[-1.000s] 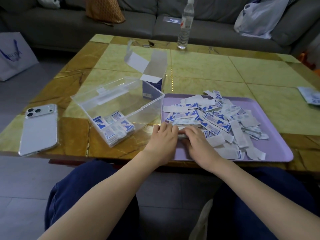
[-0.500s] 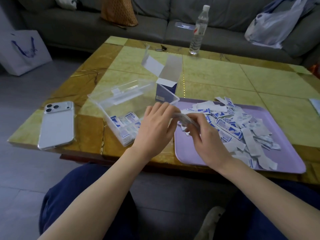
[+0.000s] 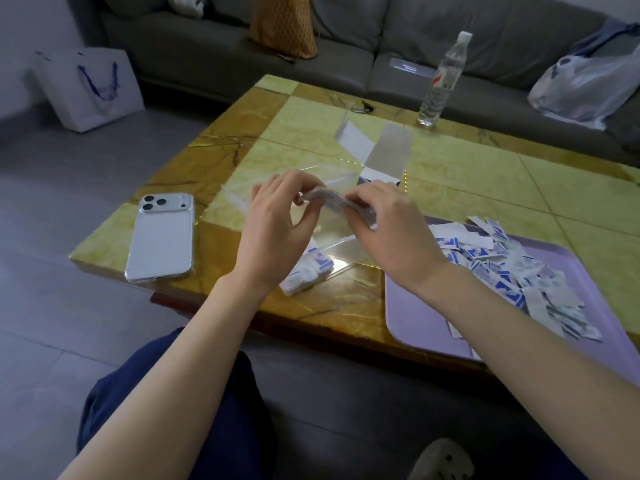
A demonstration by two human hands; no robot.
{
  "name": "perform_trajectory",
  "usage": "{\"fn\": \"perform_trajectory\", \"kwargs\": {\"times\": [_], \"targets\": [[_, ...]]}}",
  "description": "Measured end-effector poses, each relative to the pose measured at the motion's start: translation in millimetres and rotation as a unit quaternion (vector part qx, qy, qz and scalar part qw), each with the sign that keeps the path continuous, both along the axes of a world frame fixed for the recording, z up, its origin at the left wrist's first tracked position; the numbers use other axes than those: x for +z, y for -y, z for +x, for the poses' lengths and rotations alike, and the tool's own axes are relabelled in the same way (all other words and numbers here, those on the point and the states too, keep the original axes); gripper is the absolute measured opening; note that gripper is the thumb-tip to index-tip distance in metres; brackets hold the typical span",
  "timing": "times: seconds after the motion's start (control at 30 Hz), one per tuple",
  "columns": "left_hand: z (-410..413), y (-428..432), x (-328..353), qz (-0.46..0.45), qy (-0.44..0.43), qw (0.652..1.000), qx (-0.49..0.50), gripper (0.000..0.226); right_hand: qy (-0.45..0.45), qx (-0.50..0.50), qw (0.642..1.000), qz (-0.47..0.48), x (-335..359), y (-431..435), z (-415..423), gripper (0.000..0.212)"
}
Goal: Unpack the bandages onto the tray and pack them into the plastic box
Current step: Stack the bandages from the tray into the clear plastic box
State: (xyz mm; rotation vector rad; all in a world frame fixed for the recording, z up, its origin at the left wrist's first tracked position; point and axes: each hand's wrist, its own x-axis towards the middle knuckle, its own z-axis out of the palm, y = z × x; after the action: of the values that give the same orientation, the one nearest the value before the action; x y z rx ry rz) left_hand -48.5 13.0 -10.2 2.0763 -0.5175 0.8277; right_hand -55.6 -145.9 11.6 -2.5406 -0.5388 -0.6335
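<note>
while a small stack of bandages point(image 3: 333, 199) is pinched at its ends by curled fingers of the left hand point(image 3: 273, 230) and right hand point(image 3: 389, 237) above the plastic box point(image 3: 341, 242), a slack pinch could let it be fanned out and scattered onto the table point(image 3: 467, 174).

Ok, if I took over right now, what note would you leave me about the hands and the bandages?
Left hand and right hand: both pinch one small stack of bandages, held above the box.
Box: clear, open, left of the tray; a few packed bandages lie in its near corner.
Tray: a big loose pile lies on it.
Carton: open, behind the box; inside not visible.
Done: bandages tipped onto the tray, some packed.
Left: put this stack in, then pack the pile.
</note>
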Motion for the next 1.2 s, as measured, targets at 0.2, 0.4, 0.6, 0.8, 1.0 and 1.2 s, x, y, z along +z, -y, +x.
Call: {"fn": "perform_trajectory", "kwargs": {"times": [0.2,0.4,0.6,0.8,1.0,1.2], "targets": [[1.5,-22.1,-2.8,-0.006,-0.031,0.999,0.023,0.006,-0.059,0.051,0.997,0.017,2.3,-22.2,13.0,0.008],[3.8,-41.5,-18.4,0.065,-0.177,0.976,0.108,0.034,-0.164,-0.007,0.985,0.045,9.1,-36.5,28.6,0.019],[-2.5,-48.7,-24.6,0.117,-0.263,0.952,0.107,0.041,-0.372,-0.081,0.924,-0.025,6.1,-45.3,55.6,0.020],[-5.9,-49.8,-25.9,0.123,-0.263,0.952,0.101,0.044,-0.479,-0.105,0.870,-0.050,-5.0,-56.5,71.5,0.020],[-5.9,-50.0,-26.3,0.116,-0.264,0.953,0.095,0.045,-0.502,-0.104,0.853,-0.097,-11.8,-68.4,71.3,0.018],[-6.3,-48.4,-25.7,0.114,-0.269,0.952,0.094,0.044,-0.512,-0.097,0.846,-0.113,-17.6,-76.1,69.4,0.011]]}}
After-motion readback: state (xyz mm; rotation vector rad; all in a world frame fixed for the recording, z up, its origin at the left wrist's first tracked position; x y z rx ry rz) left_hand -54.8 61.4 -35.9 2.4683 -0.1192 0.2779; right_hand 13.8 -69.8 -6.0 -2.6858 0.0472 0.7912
